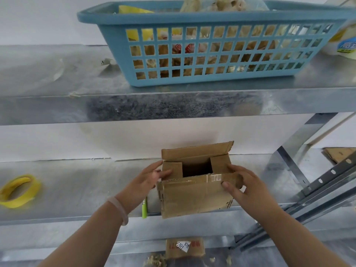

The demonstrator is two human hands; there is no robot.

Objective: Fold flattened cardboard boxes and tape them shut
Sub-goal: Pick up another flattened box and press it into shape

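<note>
Nearest, on the lowest shelf level, lies a small labelled carton (185, 247). Above it, the cardboard box (194, 197) stands at the front edge of the middle shelf (86, 189). It is brown corrugated board with worn edges and old tape remnants. Its opening faces up and its long axis runs left to right along the shelf edge. The near flap hangs outward over the edge, both end flaps fold inward, and the far flap stands upright. The left-hand grip (148, 178) is curled round the left end. The right-hand grip (244, 187) pinches the right end, thumb on the near flap. A green pen (144, 208) lies just left of the box, and a yellow tape roll (18, 190) lies well to the left. Farthest, a blue basket (212, 18) sits on the upper shelf.
</note>
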